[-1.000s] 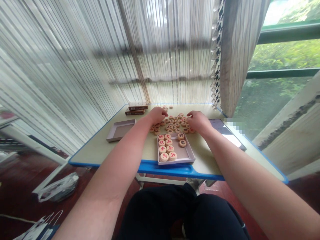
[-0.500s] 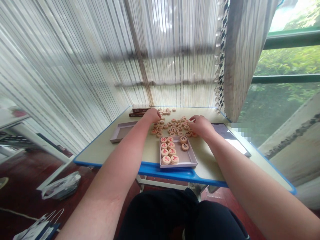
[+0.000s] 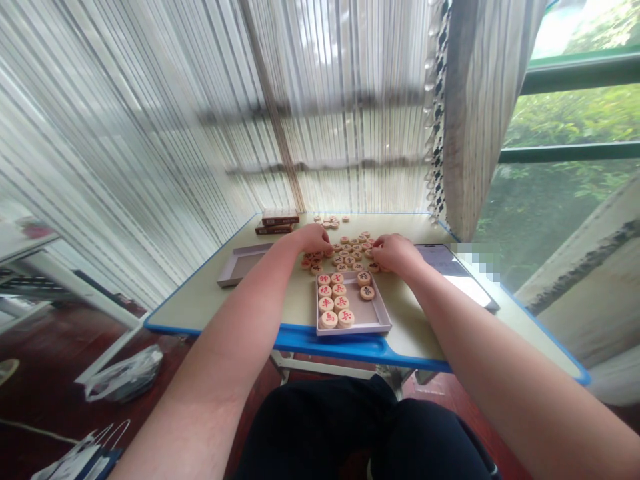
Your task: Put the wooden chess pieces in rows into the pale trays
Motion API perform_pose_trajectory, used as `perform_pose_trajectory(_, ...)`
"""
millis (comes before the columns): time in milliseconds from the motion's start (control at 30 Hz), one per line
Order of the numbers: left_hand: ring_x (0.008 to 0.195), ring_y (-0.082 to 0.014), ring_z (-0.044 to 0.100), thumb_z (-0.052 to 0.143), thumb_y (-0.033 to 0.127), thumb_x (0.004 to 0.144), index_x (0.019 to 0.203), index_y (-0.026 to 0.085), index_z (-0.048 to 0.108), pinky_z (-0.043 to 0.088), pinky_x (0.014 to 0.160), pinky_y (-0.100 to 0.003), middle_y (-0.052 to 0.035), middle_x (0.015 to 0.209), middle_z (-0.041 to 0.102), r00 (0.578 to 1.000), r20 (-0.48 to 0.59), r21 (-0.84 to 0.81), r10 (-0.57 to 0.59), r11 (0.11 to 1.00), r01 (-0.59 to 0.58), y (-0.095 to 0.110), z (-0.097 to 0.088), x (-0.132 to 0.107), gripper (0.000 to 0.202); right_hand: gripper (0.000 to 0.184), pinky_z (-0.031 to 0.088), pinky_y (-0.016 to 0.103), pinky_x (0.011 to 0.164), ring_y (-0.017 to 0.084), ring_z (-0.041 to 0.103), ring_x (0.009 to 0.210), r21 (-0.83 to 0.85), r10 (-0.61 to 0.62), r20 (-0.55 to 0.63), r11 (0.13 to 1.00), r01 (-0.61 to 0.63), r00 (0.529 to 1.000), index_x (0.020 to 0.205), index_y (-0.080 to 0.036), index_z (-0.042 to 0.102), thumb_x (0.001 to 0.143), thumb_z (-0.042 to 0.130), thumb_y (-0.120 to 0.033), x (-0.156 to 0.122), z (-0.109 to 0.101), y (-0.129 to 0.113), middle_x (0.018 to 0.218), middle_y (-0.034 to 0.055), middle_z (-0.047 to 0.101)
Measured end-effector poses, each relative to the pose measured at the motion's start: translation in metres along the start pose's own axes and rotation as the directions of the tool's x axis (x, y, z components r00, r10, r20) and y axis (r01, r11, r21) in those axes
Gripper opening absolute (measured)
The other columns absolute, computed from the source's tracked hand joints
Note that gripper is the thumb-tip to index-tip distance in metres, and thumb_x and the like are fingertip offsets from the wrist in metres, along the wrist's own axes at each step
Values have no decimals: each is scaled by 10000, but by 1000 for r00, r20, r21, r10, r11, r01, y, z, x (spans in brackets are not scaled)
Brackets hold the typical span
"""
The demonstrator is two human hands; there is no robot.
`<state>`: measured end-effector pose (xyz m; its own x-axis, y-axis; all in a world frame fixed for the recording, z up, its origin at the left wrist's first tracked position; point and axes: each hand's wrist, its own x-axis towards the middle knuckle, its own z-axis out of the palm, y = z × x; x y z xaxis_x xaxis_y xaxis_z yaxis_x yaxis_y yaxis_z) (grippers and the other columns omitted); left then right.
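Note:
Loose round wooden xiangqi pieces [image 3: 350, 260] with red or black characters lie clustered on the table, between and below my hands. My left hand [image 3: 314, 238] is at the left of the cluster, fingertips closed on a piece [image 3: 329, 251]. On the right side, my right hand [image 3: 397, 253] has its thumb and finger drawn in at a piece [image 3: 369, 253] and partly hides others. A shallow open box [image 3: 354, 330] sits near the front edge. Inside, red pieces [image 3: 341, 304] fill two columns on the left, and two black pieces [image 3: 367, 293] stand at the upper right.
Another shallow box part [image 3: 230, 267] lies left, partly behind my left forearm. Two stacked dark-sided boxes [image 3: 277, 220] stand at the back left. More pieces [image 3: 330, 222] lie at the far edge. A tablet-like device [image 3: 463, 277] rests right, beneath my right forearm. The table has a blue rim [image 3: 335, 341].
My left hand has shifted right and down onto a piece in the cluster. My right hand has moved slightly left, its fingers drawing together. The pieces in the box look the same.

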<state>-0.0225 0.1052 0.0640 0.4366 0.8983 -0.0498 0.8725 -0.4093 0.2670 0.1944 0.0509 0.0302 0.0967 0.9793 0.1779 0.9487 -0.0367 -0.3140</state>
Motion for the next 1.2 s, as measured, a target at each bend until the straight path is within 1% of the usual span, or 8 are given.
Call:
perform_pose_trajectory(133, 745, -152, 614, 705, 366, 597, 809, 209, 742, 438, 662, -220, -21, 806, 719, 998, 50, -25, 38, 999, -37, -1, 0, 1, 266, 330, 459, 323, 724, 252, 616, 861, -3, -2, 0, 1000, 2, 1000, 972, -218, 711, 705, 539, -309, 0, 1, 0, 990, 112, 670)
perform_pose_trajectory(233, 741, -145, 612, 709, 287, 579, 870, 207, 737, 439, 654, -217, -17, 825, 714, 995, 46, -64, 86, 994, -83, -1, -1, 0, 303, 323, 454, 333, 744, 254, 602, 867, 1, 0, -10, 1000, 0, 1000, 971, -212, 710, 714, 539, -308, -1, 0, -1, 1009, 119, 651)
perform_pose_trajectory(333, 691, -132, 600, 686, 200, 571, 928, 190, 727, 436, 623, -222, -12, 782, 698, 993, 26, -139, 118, 984, -113, 0, -2, -1, 359, 347, 436, 360, 812, 281, 553, 957, -2, -32, -95, 1000, 31, 995, 1022, -187, 693, 749, 527, -322, -4, -3, -2, 1055, 144, 614)
perform_pose_trajectory(433, 704, -134, 604, 681, 205, 596, 959, 173, 714, 451, 633, -233, -21, 804, 699, 993, 15, -262, 117, 959, -109, 0, -2, -2, 367, 349, 416, 376, 862, 295, 503, 1019, 21, -97, -189, 994, 103, 977, 1056, -184, 673, 784, 504, -322, -7, -6, -6, 1066, 145, 593)
perform_pose_trajectory(633, 780, -133, 630, 701, 215, 650, 1022, 145, 672, 496, 713, -269, -90, 972, 700, 992, -31, -575, 122, 809, -117, 10, 0, -8, 380, 311, 430, 322, 836, 222, 537, 944, 133, -322, -210, 926, 353, 923, 1063, -214, 650, 791, 548, -325, -11, -3, -15, 1029, 89, 592)
perform_pose_trajectory(733, 807, -131, 635, 687, 225, 694, 1049, 140, 654, 504, 733, -277, -107, 994, 696, 988, -35, -647, 147, 750, -135, 17, 0, -10, 366, 315, 440, 291, 782, 191, 551, 908, 157, -413, -223, 879, 451, 883, 1084, -224, 629, 783, 584, -308, -15, -3, -19, 1031, 71, 589)
perform_pose_trajectory(1067, 834, -122, 636, 671, 228, 729, 1082, 184, 630, 500, 720, -254, -89, 1032, 683, 984, 36, -729, 174, 679, -93, 24, -4, -14, 358, 215, 425, 270, 734, 177, 558, 881, 177, -460, -279, 838, 516, 843, 991, -221, 633, 808, 576, -318, -20, -9, -22, 950, 55, 607)
perform_pose_trajectory(1200, 854, -118, 636, 611, 348, 790, 1097, 197, 598, 507, 707, -232, -93, 1143, 637, 997, 52, -819, 62, 574, 7, 25, -9, -13, 343, 213, 421, 258, 699, 159, 556, 811, 177, -468, -299, 829, 530, 832, 937, -202, 636, 781, 593, -340, -19, -12, -21, 901, 46, 611)
